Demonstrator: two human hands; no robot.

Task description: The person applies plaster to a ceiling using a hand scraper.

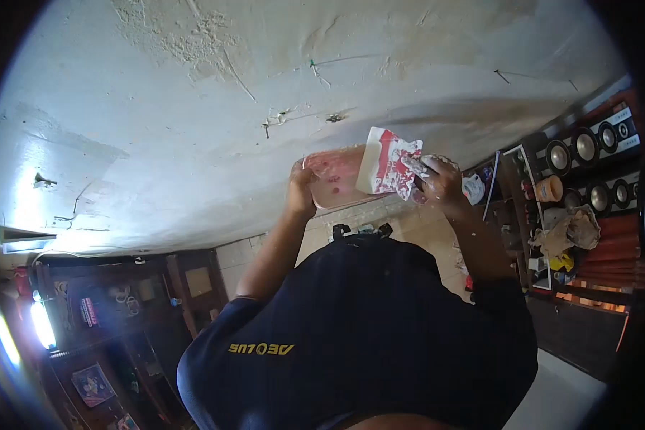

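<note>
My left hand [302, 189] is closed on the left edge of a shallow pinkish tray [326, 190], which has darker red spots on its surface. My right hand [443, 185], smeared with white putty, grips a flat, wide putty scraper [390, 163]. The scraper is red and white, with a pale straight edge toward the tray and white paste over its right part. It overlaps the tray's right side in this view. Both hands are out in front of my chest, close to the wall [193, 150].
Nails [503, 76] and wall fittings [335, 117] stick out of the patchy wall. Shelves with speakers [586, 147], an orange cup [550, 189] and a crumpled bag [570, 231] stand at right. A dark wooden cabinet [158, 308] and a bright lamp [43, 324] are at left.
</note>
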